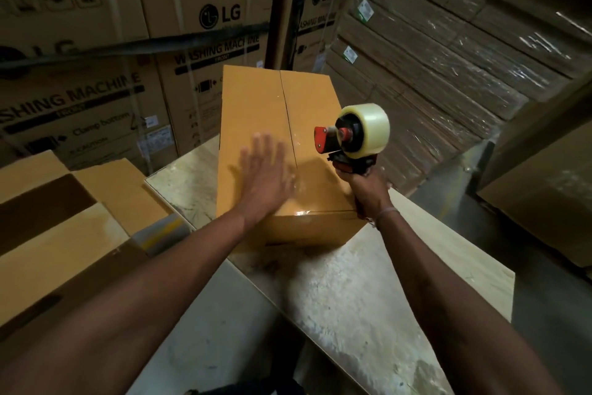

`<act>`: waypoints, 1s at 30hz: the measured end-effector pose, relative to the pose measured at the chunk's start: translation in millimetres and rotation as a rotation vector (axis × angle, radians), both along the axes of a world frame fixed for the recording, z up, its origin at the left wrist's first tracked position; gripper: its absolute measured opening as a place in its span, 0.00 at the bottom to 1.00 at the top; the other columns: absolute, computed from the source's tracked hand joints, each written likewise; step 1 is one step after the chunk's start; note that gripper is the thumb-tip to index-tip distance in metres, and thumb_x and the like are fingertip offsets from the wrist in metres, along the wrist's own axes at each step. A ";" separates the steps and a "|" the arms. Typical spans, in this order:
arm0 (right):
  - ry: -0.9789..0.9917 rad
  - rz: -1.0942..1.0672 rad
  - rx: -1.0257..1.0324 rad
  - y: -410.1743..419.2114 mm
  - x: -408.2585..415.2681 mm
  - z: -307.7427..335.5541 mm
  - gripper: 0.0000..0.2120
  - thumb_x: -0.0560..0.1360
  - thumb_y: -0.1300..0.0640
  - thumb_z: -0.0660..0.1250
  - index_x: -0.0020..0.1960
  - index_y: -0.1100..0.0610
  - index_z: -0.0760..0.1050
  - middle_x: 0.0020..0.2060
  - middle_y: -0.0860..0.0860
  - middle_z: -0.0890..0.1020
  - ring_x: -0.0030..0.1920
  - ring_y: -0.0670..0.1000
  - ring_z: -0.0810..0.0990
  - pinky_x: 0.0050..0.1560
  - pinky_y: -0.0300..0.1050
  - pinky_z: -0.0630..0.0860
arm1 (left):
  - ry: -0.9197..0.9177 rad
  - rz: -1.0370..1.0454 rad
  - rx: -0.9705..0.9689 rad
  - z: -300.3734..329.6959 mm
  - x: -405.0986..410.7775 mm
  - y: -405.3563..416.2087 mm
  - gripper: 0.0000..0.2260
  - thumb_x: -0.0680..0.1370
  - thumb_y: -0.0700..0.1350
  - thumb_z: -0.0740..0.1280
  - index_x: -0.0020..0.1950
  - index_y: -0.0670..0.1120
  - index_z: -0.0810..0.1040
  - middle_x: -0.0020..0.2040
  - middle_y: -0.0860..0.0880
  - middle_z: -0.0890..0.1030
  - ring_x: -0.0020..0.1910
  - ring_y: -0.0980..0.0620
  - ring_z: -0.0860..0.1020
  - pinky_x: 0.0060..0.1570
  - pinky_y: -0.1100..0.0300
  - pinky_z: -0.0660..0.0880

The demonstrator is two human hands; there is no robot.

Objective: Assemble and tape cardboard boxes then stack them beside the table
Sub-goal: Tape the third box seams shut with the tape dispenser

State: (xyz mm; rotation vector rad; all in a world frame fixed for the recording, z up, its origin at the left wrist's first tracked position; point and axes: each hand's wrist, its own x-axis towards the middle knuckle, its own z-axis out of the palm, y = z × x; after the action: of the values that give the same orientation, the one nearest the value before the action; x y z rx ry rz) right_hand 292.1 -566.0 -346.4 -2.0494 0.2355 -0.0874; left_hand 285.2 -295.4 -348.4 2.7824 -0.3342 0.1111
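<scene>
A: While the left hand is lying flat on the closed box, what are you logging for its fingers?

B: Fingers are reaching out straight and spread, palm down on the top panel, just left of the centre seam. It is gripping nothing. The outline is motion-blurred, so I am leaving finer contact unrecorded.

A: And the right hand?

B: It is curling round the handle of the tape dispenser, holding it upright above the box's near right corner. The roll of clear tape is sitting on top, and the red blade end is pointing toward the left hand. I cannot tell whether the dispenser is touching the cardboard.

A: Where is the box sitting?

B: It is standing on the desk directly under both hands, long side running away from the person. Its two top flaps are meeting along the seam, and glossy tape is shining along that seam between the hands and over the near edge.

A: Anything beside the left hand?

B: Further left of it, open cardboard boxes are sitting below the desk edge, flaps up. Beyond both hands, printed washing machine cartons are standing stacked, and beyond the right hand, wrapped bundles of flat cardboard are piling up.
</scene>
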 end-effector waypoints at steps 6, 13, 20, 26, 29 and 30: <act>0.100 -0.039 0.108 27.0 -8.6 36.0 0.27 0.65 0.37 0.78 0.63 0.38 0.80 0.57 0.42 0.86 0.63 0.51 0.81 0.68 0.61 0.77 | 0.361 0.414 -0.222 4.1 5.1 30.7 0.55 0.74 0.70 0.71 0.84 0.41 0.44 0.82 0.31 0.39 0.80 0.26 0.48 0.76 0.32 0.54; 0.149 -0.204 0.212 46.8 -56.3 41.0 0.27 0.61 0.34 0.77 0.57 0.44 0.81 0.49 0.44 0.87 0.56 0.54 0.83 0.61 0.59 0.80 | 0.278 0.210 -0.215 2.5 40.4 53.3 0.54 0.66 0.76 0.72 0.82 0.46 0.59 0.80 0.37 0.58 0.75 0.33 0.65 0.71 0.39 0.68; 0.181 -0.181 0.311 82.3 -130.0 60.2 0.12 0.75 0.58 0.75 0.58 0.53 0.82 0.49 0.58 0.86 0.55 0.65 0.83 0.56 0.62 0.82 | 0.353 -0.125 -0.176 11.3 101.9 52.9 0.53 0.66 0.70 0.77 0.84 0.52 0.58 0.85 0.47 0.55 0.81 0.41 0.61 0.77 0.44 0.61; 0.348 -0.172 0.290 107.4 -153.4 63.0 0.09 0.76 0.53 0.76 0.56 0.50 0.82 0.45 0.50 0.88 0.50 0.54 0.86 0.61 0.62 0.80 | 0.429 -0.301 -0.128 16.8 145.5 34.1 0.53 0.62 0.70 0.80 0.82 0.61 0.59 0.85 0.53 0.55 0.82 0.44 0.58 0.79 0.42 0.59; 0.396 -0.165 0.280 107.1 -151.0 69.5 0.03 0.76 0.52 0.77 0.49 0.49 0.85 0.42 0.51 0.88 0.48 0.59 0.86 0.56 0.67 0.82 | 0.445 -0.338 -0.128 17.6 154.9 26.0 0.52 0.63 0.68 0.80 0.82 0.61 0.59 0.84 0.53 0.57 0.81 0.44 0.59 0.77 0.42 0.60; 0.401 -0.160 0.279 104.6 -149.6 71.4 0.02 0.76 0.51 0.77 0.47 0.48 0.85 0.42 0.51 0.88 0.48 0.59 0.86 0.55 0.68 0.82 | 0.443 -0.342 -0.118 17.7 157.5 25.2 0.53 0.63 0.69 0.80 0.82 0.61 0.57 0.85 0.53 0.56 0.82 0.45 0.58 0.78 0.41 0.59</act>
State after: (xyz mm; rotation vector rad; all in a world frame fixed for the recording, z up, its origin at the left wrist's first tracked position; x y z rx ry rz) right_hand 142.5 -461.4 -275.0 -1.7517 0.6251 0.2489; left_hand 442.7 -270.3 -330.7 2.4972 -0.6502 -0.5389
